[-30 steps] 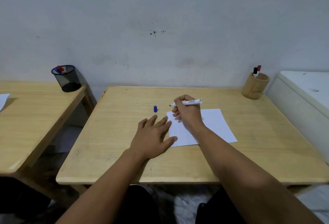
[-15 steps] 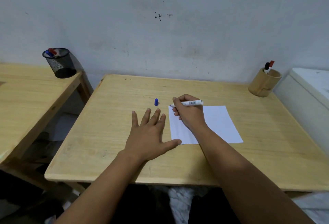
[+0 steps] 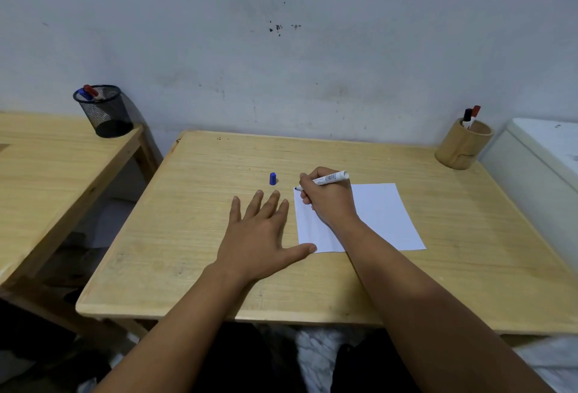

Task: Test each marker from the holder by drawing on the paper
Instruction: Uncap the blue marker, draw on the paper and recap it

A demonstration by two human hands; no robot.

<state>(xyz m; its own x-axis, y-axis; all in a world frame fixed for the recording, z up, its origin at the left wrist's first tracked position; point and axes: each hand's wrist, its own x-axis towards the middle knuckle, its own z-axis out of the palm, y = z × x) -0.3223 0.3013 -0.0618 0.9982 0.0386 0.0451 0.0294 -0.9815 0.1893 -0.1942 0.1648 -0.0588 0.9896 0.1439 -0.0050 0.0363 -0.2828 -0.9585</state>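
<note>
A white sheet of paper (image 3: 381, 214) lies on the wooden table (image 3: 194, 211). My right hand (image 3: 328, 200) rests on the paper's left part, shut on a white marker (image 3: 331, 178) whose tip touches the paper's far left corner. The marker's blue cap (image 3: 273, 178) stands upright on the table just left of the paper. My left hand (image 3: 259, 236) lies flat, fingers spread, left of the paper, its thumb tip at the sheet's near left corner. A wooden holder (image 3: 463, 148) at the far right corner holds a black and a red marker.
A black mesh cup (image 3: 104, 111) with a red and a blue marker stands on a second wooden table (image 3: 47, 161) to the left. A white cabinet (image 3: 544, 158) flanks the right side. A gap separates the two tables.
The camera view tilted down and shifted. My left hand flattened and straightened its fingers beside the paper. The marker tip lowered onto the paper's far left corner.
</note>
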